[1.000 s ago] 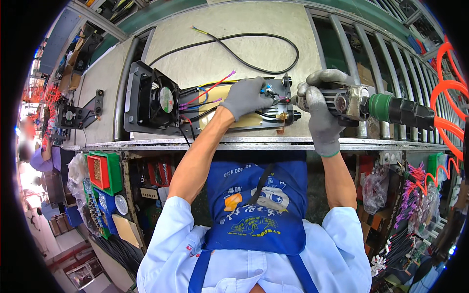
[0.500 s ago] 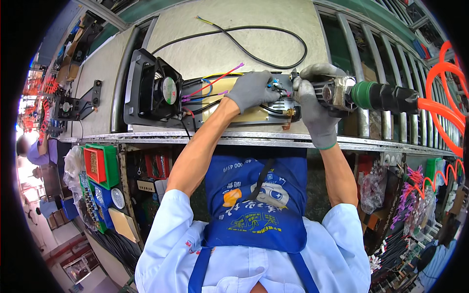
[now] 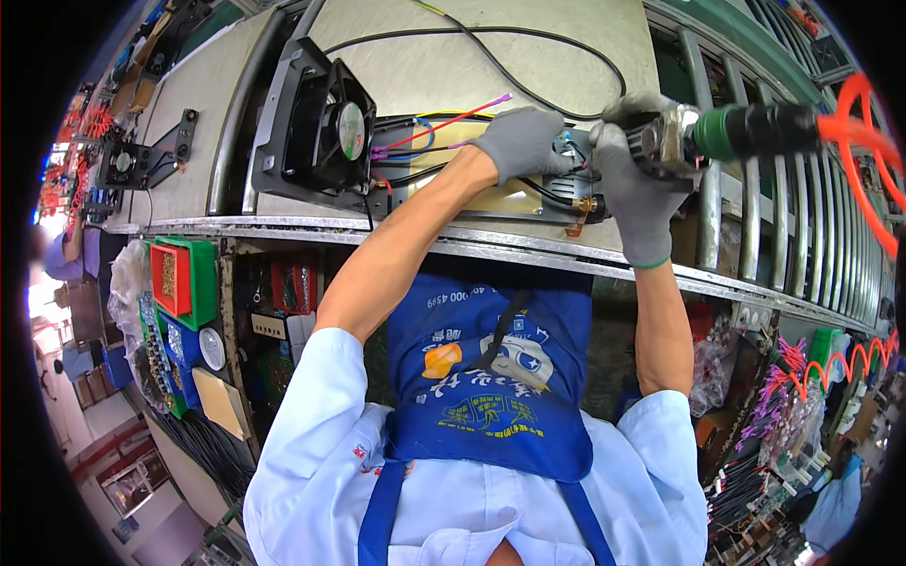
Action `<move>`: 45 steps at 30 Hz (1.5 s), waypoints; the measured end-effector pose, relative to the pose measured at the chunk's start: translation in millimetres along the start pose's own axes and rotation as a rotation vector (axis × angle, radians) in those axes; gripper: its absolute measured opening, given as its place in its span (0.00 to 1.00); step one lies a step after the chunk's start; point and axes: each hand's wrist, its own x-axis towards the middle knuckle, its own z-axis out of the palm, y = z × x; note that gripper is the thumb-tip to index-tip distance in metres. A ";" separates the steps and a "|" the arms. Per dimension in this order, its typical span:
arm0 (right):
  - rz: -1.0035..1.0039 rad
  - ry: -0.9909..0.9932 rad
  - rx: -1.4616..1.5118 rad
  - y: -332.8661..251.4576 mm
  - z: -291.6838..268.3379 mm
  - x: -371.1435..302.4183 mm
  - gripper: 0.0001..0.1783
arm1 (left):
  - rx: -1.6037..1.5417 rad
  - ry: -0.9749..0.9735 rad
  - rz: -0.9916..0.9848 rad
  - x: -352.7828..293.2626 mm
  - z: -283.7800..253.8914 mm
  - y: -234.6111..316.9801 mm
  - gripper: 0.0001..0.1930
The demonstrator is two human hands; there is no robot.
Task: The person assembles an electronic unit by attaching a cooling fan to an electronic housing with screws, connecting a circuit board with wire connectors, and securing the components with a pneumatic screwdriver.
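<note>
A black panel assembly [image 3: 269,174] lies on the bench with a square cooling fan [image 3: 351,130] standing at its left end. Red, blue, yellow and black wires run from the fan across a yellowish plate [image 3: 505,200]. My gloved left hand [image 3: 524,141] reaches over the plate, fingers curled and closed on wires with small blue terminals [image 3: 568,141] at the right end. My gloved right hand [image 3: 634,193] is wrapped round an air-powered driver [image 3: 668,140], held against that end; its tip is hidden. A brass cable fitting [image 3: 590,205] sits just below.
A loose black cable [image 3: 491,32] loops behind the panel. Roller conveyor [image 3: 746,179] extends to the right, under a coiled orange air hose [image 3: 854,127]. Another fan assembly [image 3: 142,160] stands at left. Red and green parts bins [image 3: 175,278] hang below the bench edge.
The whole view has shifted, so the bench and panel sit higher and farther right in the picture. Both hands stay at the panel's right end; the driver is now slightly blurred.
</note>
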 end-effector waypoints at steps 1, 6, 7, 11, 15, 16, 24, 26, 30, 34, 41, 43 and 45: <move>0.043 -0.005 0.004 0.0 0.3 2.7 0.11 | -0.003 0.003 -0.005 -0.6 2.9 -0.8 0.25; 0.054 -0.016 0.002 -0.7 -2.6 11.0 0.13 | -0.055 0.040 0.034 -6.0 17.9 -3.9 0.26; 0.055 -0.017 -0.001 -0.1 -4.0 11.7 0.13 | -0.088 0.080 0.070 -6.9 22.1 -4.9 0.27; -0.008 -0.028 -0.020 1.2 -10.5 10.8 0.14 | -0.086 0.088 0.095 -3.4 28.0 1.9 0.24; 0.014 0.004 -0.084 8.7 -21.4 10.2 0.15 | -0.112 0.089 0.085 2.0 35.0 11.7 0.22; 0.046 0.033 -0.080 10.7 -25.8 10.0 0.15 | -0.116 0.092 0.087 5.2 36.9 14.5 0.22; 0.090 0.152 -0.020 5.9 -45.4 11.9 0.17 | -0.072 0.076 0.053 20.7 42.9 38.3 0.23; 0.044 0.137 -0.058 7.8 -49.3 14.0 0.17 | -0.087 0.069 0.058 24.9 42.2 41.3 0.25; 0.085 0.258 0.101 -24.2 -59.6 10.7 0.16 | -0.371 0.161 -0.124 9.4 47.0 45.4 0.29; 0.082 0.405 0.342 -62.7 -71.7 13.0 0.17 | -0.759 0.150 -0.202 -13.8 39.3 49.9 0.23; 0.192 0.571 0.505 -73.5 -98.0 3.0 0.19 | -1.607 0.028 -0.275 -20.1 24.7 88.4 0.17; 0.180 0.599 0.498 -73.7 -100.0 1.0 0.20 | -1.663 0.022 -0.293 -23.0 26.4 84.1 0.17; 0.170 0.606 0.549 -74.8 -101.3 -1.0 0.20 | -1.678 -0.053 -0.266 -24.0 27.0 77.9 0.19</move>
